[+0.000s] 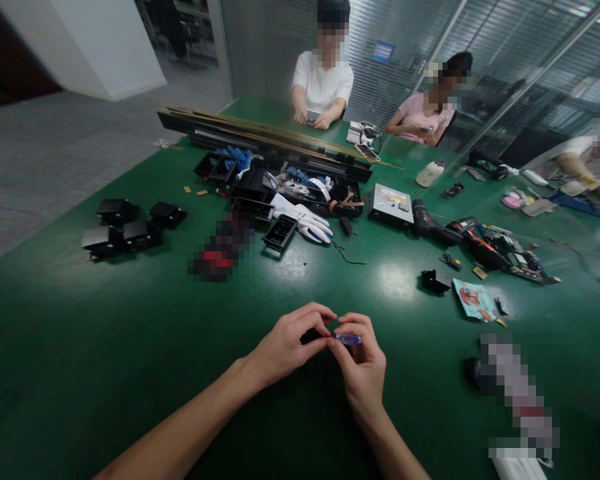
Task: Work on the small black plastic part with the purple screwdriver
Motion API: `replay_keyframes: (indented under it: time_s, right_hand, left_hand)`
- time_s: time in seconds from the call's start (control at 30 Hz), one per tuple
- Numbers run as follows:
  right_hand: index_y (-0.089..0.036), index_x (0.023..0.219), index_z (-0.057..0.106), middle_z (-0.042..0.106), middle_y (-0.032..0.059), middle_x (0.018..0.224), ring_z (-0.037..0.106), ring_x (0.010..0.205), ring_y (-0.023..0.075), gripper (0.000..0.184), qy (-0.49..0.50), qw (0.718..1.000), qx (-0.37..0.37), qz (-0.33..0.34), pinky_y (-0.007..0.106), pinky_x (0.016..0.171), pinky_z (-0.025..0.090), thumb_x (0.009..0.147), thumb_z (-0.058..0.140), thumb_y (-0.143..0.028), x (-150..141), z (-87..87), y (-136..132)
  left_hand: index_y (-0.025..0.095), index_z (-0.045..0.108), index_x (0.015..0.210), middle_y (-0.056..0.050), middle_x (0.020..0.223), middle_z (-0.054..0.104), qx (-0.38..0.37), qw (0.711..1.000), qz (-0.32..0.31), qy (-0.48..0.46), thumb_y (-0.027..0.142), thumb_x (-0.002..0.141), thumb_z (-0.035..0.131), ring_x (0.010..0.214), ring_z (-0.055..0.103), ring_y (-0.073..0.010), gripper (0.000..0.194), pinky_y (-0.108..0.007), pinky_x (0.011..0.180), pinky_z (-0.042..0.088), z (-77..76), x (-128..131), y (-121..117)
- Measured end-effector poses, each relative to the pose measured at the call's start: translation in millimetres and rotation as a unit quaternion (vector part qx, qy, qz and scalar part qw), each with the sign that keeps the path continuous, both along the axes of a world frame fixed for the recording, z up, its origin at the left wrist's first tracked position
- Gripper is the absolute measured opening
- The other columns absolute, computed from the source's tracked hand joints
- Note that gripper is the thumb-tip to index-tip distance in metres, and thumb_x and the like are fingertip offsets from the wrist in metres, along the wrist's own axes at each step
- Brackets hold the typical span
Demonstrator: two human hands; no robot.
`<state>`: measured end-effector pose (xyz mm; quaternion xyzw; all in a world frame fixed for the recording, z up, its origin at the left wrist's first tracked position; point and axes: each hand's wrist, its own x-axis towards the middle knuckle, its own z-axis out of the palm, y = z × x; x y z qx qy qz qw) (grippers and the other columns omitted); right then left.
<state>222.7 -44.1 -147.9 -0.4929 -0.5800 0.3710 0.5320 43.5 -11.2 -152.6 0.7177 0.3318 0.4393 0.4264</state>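
Observation:
My left hand [287, 343] and my right hand [363, 363] meet just above the green table [130, 347], near its front edge. Pinched between the fingertips of both hands is a small purple part [349, 339]. A small black piece [311, 335] shows between my left thumb and fingers, beside the purple part. What the two pieces are is too small to tell.
Black plastic housings [130, 230] lie at the left. Black trays, a white-and-blue glove [305, 220], a silver drive [391, 203], a power screwdriver [433, 227] and loose parts spread across the middle and right. Three people sit at the far side.

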Motion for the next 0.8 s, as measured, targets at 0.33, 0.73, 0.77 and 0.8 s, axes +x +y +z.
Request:
replay_keyframes:
  time_s: [0.33, 0.73, 0.77, 0.8]
  right_hand:
    - [-0.022, 0.095, 0.072, 0.060, 0.0064, 0.110, 0.062, 0.101, 0.0204, 0.011, -0.019, 1.000, -0.012, 0.009, 0.035, 0.090, 0.049, 0.100, 0.063, -0.023, 0, 6.3, -1]
    - [-0.022, 0.090, 0.074, 0.061, 0.0073, 0.108, 0.061, 0.104, 0.0231, 0.003, -0.017, 1.000, 0.008, -0.009, 0.039, 0.094, 0.050, 0.093, 0.074, -0.022, 1, 0.3, -2]
    - [-0.022, 0.090, 0.074, 0.061, 0.0074, 0.108, 0.061, 0.104, 0.0229, 0.005, -0.022, 1.000, 0.009, -0.009, 0.039, 0.094, 0.050, 0.094, 0.072, -0.022, 1, 1.4, -2]
    - [-0.022, 0.091, 0.075, 0.061, 0.0074, 0.108, 0.062, 0.103, 0.0226, 0.007, -0.025, 1.000, 0.010, -0.006, 0.039, 0.094, 0.050, 0.096, 0.070, -0.022, 0, 2.9, -2]
  left_hand:
    - [0.022, 0.068, 0.124, -0.009, 0.130, 0.068, 0.031, 0.999, -0.027, 0.022, 0.014, 0.098, 0.061, 0.121, 0.066, -0.0202, 0.028, -0.037, 0.109, 0.052, 10.0, -1, -1]
    - [0.019, 0.067, 0.099, -0.007, 0.123, 0.069, -0.001, 1.000, -0.007, 0.008, 0.019, 0.095, 0.071, 0.117, 0.067, -0.0192, 0.006, -0.033, 0.104, 0.053, 2.1, -1, 1]
    - [0.019, 0.068, 0.102, -0.007, 0.123, 0.069, 0.003, 1.000, -0.007, 0.008, 0.018, 0.095, 0.071, 0.117, 0.067, -0.0190, 0.008, -0.033, 0.104, 0.053, 2.6, 0, 1]
    - [0.020, 0.068, 0.105, -0.007, 0.123, 0.069, 0.009, 1.000, -0.010, 0.009, 0.017, 0.095, 0.070, 0.117, 0.067, -0.0190, 0.011, -0.033, 0.105, 0.053, 3.7, 0, 0]
